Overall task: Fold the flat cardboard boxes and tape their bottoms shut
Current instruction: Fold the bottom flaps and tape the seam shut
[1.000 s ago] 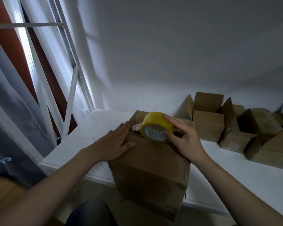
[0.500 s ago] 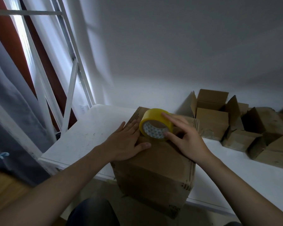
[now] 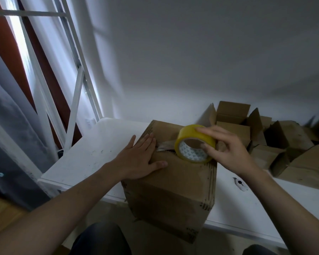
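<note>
Head view showed us midway through taping one box's bottom shut. The cardboard box (image 3: 173, 181) stood with its closed flaps upward at the near edge of the white table (image 3: 92, 155), its lower part hanging below the tabletop; what bore it from beneath we could not tell. Our left hand (image 3: 138, 159) lay flat on the top at the box's left edge, fingers straight and together, thumb spread toward us, pressing down where the tape strip (image 3: 165, 145) began. Our right hand (image 3: 226, 150) gripped the yellow tape roll (image 3: 194, 143), fingers curled over its outer band and thumb at the core. The roll stood on edge on the flaps, toward the right side of the box. A short clear length ran from it to our left fingertips, not yet smoothed flat.

We judged that the next move called for drawing the roll on to the right edge and down over the side, the left palm holding firm so the start would not lift. The strip would then need severing. A small white object (image 3: 239, 184) on the table just right of the box might have been a cutter; it was too small to tell. Finished boxes (image 3: 284, 144) were heaped at the far right.
</note>
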The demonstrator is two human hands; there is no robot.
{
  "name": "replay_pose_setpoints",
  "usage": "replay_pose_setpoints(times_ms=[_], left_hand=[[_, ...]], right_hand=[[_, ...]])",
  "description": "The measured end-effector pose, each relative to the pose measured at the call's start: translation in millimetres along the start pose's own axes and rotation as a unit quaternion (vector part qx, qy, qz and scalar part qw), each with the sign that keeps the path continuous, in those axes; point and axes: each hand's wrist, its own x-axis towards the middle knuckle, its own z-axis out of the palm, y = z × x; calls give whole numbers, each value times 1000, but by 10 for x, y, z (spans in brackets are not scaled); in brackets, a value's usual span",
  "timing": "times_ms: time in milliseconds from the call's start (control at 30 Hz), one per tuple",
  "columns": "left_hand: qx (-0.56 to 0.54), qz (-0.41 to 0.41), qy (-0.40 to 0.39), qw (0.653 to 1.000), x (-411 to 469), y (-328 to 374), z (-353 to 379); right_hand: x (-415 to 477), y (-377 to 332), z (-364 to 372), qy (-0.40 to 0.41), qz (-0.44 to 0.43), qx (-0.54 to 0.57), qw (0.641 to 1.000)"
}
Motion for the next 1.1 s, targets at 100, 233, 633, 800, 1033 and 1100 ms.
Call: replay_pose_setpoints(times_ms=[100, 233, 633, 800, 1033, 1100], left_hand=[[-6, 9, 0, 1000, 39, 136, -22], [-62, 55, -8, 997, 142, 399, -13], [-45, 42, -9, 998, 119, 374, -20], [-35, 36, -14, 999, 107, 420, -50], [-66, 58, -14, 996, 106, 687, -26], [-67, 53, -19, 996, 115, 679, -37]], right_hand=[[-195, 42, 173, 66, 54, 105, 991], [-226, 83, 326, 74, 38, 75, 994], [-86, -19, -279, 12, 42, -17, 999], [-303, 20, -289, 51, 84, 73, 992], [-276, 17, -157, 25, 89, 58, 994], [-268, 25, -167, 13, 88, 33, 995]])
